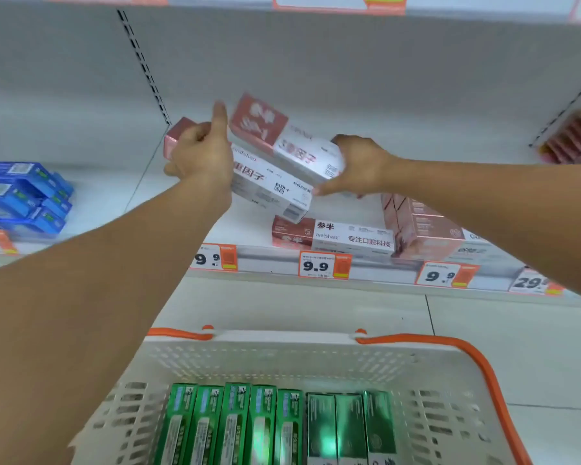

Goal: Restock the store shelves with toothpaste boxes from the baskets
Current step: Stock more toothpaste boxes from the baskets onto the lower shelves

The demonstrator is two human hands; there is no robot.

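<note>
Above the white shelf [249, 229] we hold two pink-and-white toothpaste boxes, both tilted and off the board. Our left hand [200, 156] curls round the left end of the lower box [269, 186], thumb pointing up. Our right hand [359, 166] grips the right end of the upper box [282, 139], fingers wrapped over its white end. The two boxes lie one over the other, touching or nearly so; motion blur keeps us from telling which.

On the shelf below them a third box [332, 236] of the same kind lies flat along the front edge, and just to its right a stack of pink boxes [423, 226] stands tilted. Orange price tags [324, 265] reading 9.9 line the shelf lip. Far to the left sit blue boxes [24, 196] in a pile, well apart from our hands. At the far right edge a blurred group of pink packs [574, 139] rests against the back wall.

Beneath our arms stands a cream basket [282, 357] with orange handles [450, 344], and inside it green toothpaste boxes [269, 427] lie side by side in a row.
</note>
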